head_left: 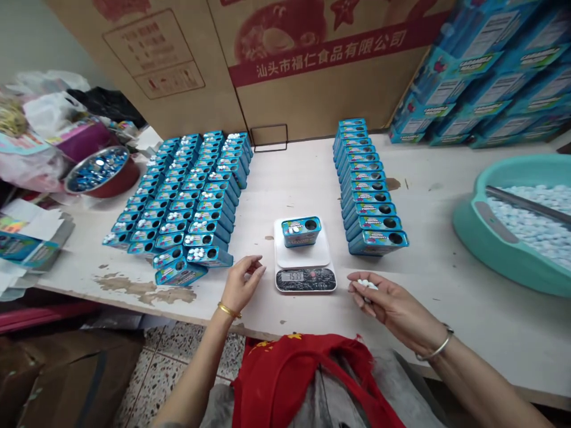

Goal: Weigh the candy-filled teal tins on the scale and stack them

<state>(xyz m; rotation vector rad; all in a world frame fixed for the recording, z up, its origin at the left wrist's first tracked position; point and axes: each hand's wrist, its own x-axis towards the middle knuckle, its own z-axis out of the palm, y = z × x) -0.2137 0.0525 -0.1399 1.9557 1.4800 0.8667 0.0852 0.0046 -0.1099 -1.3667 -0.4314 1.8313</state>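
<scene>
White mints point(366, 285) lie pinched in the fingers of the right hand point(395, 306), just right of a digital scale point(306, 279) near the counter's point(250, 315) front edge, and a blue tin point(301, 232) holding a few mints sits on the scale's white plate. The left hand point(241, 285) hovers just left of the scale, its fingers curled inward, with rows of blue tins point(191, 190) behind it, another row of blue tins point(368, 184) to the right of the scale and a teal tub point(513, 169) of mints at the counter's right edge.
</scene>
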